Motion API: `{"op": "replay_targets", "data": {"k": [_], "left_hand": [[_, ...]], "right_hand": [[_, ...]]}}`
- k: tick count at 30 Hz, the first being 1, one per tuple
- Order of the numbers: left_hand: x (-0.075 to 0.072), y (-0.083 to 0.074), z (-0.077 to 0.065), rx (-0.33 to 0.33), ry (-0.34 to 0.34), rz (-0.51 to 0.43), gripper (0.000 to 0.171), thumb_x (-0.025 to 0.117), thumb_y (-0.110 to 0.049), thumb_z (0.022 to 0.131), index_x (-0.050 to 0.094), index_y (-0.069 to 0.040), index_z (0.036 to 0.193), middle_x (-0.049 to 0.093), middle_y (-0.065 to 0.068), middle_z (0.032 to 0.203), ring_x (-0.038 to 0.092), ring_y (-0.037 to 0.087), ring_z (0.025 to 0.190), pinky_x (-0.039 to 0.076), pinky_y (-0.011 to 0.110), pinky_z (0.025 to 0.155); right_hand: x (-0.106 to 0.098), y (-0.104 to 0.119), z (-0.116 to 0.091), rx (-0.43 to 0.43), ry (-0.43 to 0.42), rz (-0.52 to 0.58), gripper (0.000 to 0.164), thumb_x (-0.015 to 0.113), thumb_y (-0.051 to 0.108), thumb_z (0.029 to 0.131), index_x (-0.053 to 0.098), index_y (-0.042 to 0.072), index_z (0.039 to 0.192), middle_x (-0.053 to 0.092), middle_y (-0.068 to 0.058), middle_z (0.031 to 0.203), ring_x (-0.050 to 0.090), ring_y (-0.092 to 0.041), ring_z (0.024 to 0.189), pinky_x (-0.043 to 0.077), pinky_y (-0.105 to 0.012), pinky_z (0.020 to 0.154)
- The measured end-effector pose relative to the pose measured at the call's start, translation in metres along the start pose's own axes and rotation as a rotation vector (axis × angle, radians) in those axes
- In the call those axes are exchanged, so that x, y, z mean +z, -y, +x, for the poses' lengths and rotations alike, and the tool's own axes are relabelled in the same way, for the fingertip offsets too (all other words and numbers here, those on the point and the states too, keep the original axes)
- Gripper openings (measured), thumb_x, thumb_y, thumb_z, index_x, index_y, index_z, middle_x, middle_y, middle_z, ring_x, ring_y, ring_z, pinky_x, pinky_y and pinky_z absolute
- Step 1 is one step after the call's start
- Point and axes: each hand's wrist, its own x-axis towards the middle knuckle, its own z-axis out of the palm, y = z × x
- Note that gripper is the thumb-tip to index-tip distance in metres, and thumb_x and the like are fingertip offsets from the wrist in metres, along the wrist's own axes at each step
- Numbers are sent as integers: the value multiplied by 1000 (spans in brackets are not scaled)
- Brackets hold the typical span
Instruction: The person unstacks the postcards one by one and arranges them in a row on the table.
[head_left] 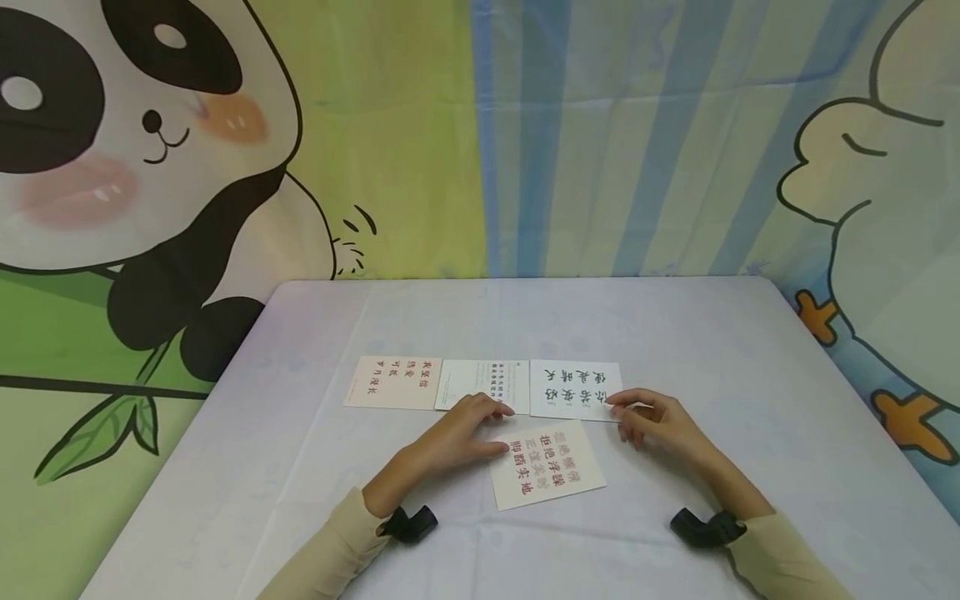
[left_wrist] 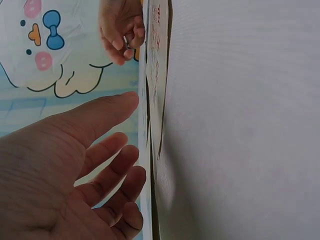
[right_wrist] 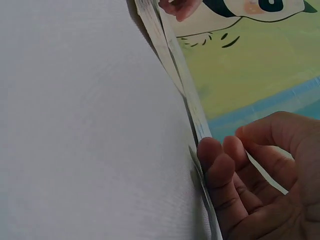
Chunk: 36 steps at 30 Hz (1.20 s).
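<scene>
Three printed cards lie side by side in a row on the table: a cream card with red characters (head_left: pixel 390 385) on the left, a white card with small dark print (head_left: pixel 467 377) in the middle, and a white card with large black characters (head_left: pixel 573 390) on the right. Nearer to me, slightly turned, lies a cream card with red and grey characters (head_left: pixel 551 467). My left hand (head_left: pixel 456 435) is beside its left edge, fingers loosely bent, overlapping the middle card in the head view. At the right-hand card's right edge is my right hand (head_left: pixel 663 425), fingertips touching or very close to it.
A white cloth covers the table (head_left: pixel 315 483). Behind it hangs a printed backdrop (head_left: pixel 405 125) with a cartoon panda on the left and a white cartoon animal on the right. Black straps (head_left: pixel 408 525) sit at both wrists.
</scene>
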Motion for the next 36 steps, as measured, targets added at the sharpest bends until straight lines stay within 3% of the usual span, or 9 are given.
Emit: {"op": "replay_targets", "data": {"k": [6, 9, 15, 20, 27, 36], "left_hand": [[-1, 4, -7, -19, 25, -16, 49, 74, -30, 79, 56, -15, 123, 55, -4, 103, 50, 9, 81, 42, 19, 72], [-1, 5, -13, -21, 47, -10, 51, 75, -31, 78, 57, -14, 122, 54, -4, 97, 48, 8, 73, 39, 17, 64], [-4, 5, -20, -39, 102, 11, 52, 76, -39, 75, 58, -17, 119, 51, -8, 92, 45, 8, 70, 36, 17, 61], [-8, 9, -20, -27, 126, -13, 57, 78, -41, 71, 58, -21, 120, 48, -8, 94, 44, 7, 72, 36, 18, 63], [-8, 17, -20, -6, 141, -48, 59, 80, -43, 68, 58, -26, 120, 47, -6, 92, 44, 7, 71, 36, 16, 62], [-3, 16, -18, -13, 116, -41, 56, 77, -48, 69, 59, -30, 119, 47, -6, 89, 43, 6, 70, 34, 16, 60]], "right_hand": [[9, 7, -10, 31, 120, -85, 30, 56, 14, 93, 55, -4, 118, 58, -18, 66, 51, -15, 48, 46, -28, 45], [16, 9, -15, 5, 150, -147, 30, 57, 14, 92, 56, -2, 117, 57, -13, 69, 50, -10, 49, 45, -26, 44], [26, 10, -24, -139, 104, -311, 26, 62, 11, 89, 62, 1, 113, 55, -7, 91, 46, -2, 60, 43, -21, 48], [31, 8, -25, -186, 14, -401, 25, 68, 5, 81, 66, 3, 106, 52, -5, 92, 44, -3, 67, 41, -18, 54], [35, 6, -24, -193, 37, -404, 25, 71, 7, 79, 68, 6, 104, 52, -2, 85, 42, -2, 62, 38, -18, 53], [34, -1, -24, -241, 15, -368, 26, 72, 5, 78, 68, 6, 103, 57, 0, 84, 42, -2, 61, 37, -19, 51]]}}
